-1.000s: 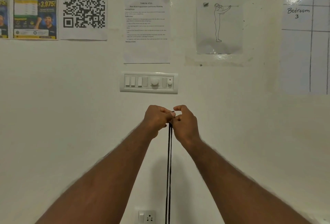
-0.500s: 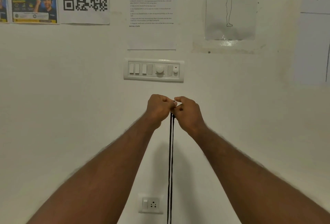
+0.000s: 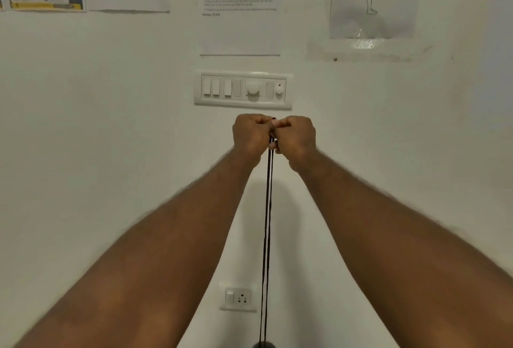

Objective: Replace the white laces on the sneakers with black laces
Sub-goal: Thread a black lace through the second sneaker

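Observation:
A black lace (image 3: 268, 222) hangs doubled as two thin strands, straight down from my raised hands to the bottom edge of the view. My left hand (image 3: 249, 136) and my right hand (image 3: 295, 138) are held out in front of me, fists side by side and touching, both pinching the upper ends of the lace. A short black tip shows between the thumbs. At the bottom edge, under the strands, a small dark rounded shape (image 3: 263, 345) peeks in; I cannot tell what it is. No sneaker is clearly in view.
A white wall fills the view. A switch panel (image 3: 243, 89) sits just above my hands, and a wall socket (image 3: 238, 297) is low between my forearms. Papers and posters (image 3: 240, 6) hang along the top.
The view has tilted downward, so the wall papers slid up and the wall socket rose into view. My hands keep their pinch on the lace, held together as before.

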The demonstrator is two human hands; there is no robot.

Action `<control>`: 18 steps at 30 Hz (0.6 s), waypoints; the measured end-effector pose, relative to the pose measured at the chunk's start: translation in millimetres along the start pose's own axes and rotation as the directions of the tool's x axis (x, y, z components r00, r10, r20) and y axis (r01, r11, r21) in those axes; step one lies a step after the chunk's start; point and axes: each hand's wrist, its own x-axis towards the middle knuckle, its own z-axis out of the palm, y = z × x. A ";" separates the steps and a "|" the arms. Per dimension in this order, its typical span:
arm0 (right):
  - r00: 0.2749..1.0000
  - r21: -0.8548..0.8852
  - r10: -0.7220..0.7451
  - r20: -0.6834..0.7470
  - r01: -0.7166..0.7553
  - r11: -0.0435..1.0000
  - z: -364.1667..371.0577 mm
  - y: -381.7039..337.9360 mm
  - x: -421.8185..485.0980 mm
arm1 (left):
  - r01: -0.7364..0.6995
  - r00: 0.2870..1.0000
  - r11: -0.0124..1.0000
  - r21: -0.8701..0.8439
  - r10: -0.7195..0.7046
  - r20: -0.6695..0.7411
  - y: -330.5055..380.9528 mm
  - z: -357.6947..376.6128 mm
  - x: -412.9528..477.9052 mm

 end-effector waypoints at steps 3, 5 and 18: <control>0.994 0.107 0.100 0.044 -0.104 0.989 2.5 19.0 -24.0 | 0.029 0.999 1.000 0.006 -0.029 0.020 -24.6 -6.8 -18.7; 0.990 0.094 0.128 0.054 -0.132 0.987 5.4 38.8 -40.7 | 0.025 0.999 0.998 0.049 -0.027 0.046 -44.0 -12.0 -35.6; 0.725 -0.327 0.599 0.341 -0.506 0.798 -29.4 185.9 -179.8 | 0.541 0.736 0.718 0.438 -0.656 0.167 -162.5 -65.4 -186.9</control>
